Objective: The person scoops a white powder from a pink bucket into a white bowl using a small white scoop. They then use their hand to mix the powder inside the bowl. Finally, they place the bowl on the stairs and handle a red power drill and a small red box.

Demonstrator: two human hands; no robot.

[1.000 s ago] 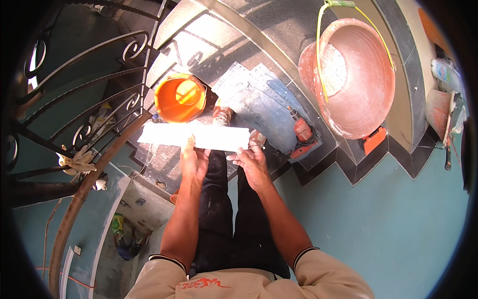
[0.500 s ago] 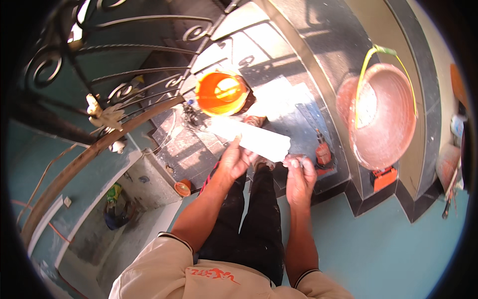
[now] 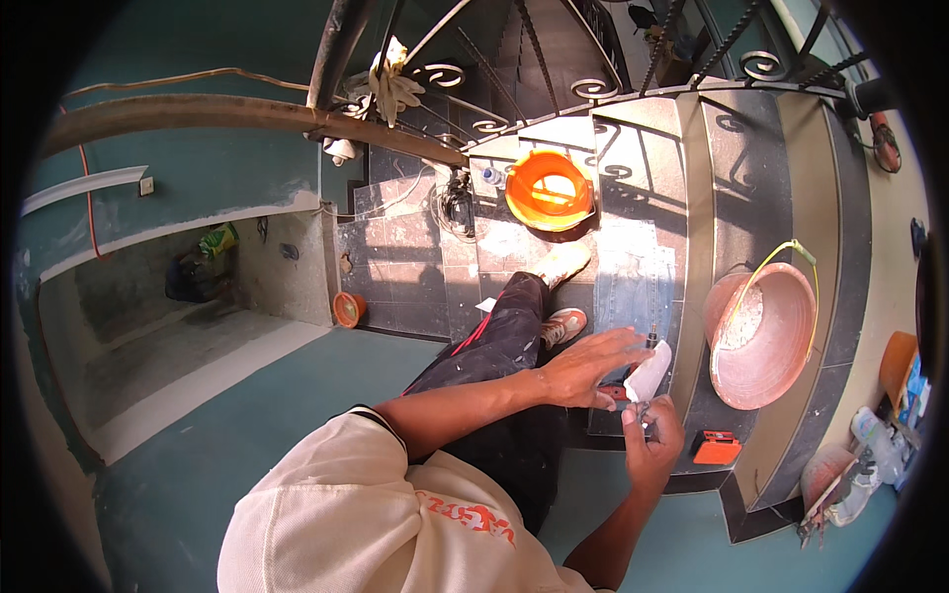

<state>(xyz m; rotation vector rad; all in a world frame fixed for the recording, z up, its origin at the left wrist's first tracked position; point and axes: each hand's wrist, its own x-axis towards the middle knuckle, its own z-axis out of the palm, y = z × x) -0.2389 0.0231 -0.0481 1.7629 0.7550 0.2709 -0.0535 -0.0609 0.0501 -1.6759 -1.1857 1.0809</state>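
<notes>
A short white length of moulding (image 3: 648, 373) stands tilted in front of me, seen nearly end-on. My right hand (image 3: 655, 437) is closed at its lower end, fingers and thumb pinched together and dusted white. Alongside its left face, my left hand (image 3: 591, 368) has its fingers stretched out and its thumb apart. Whether those fingers touch the piece, I cannot tell. Below the hands, a red power tool (image 3: 615, 392) lies on the floor, mostly covered by them and the moulding.
An orange bucket (image 3: 549, 219) stands by the wrought-iron railing (image 3: 534, 59). On the steps at right are a pinkish plaster-stained bucket (image 3: 786, 341) and an orange-black box (image 3: 717, 448). A cable coil (image 3: 455, 206) and small clay-coloured pot (image 3: 350, 309) lie left; a glove (image 3: 395, 91) hangs on the railing.
My view and body have turned. The moulding has swung from lying broadside between both hands to nearly end-on at the right. My left hand has released its grip and straightened its fingers.
</notes>
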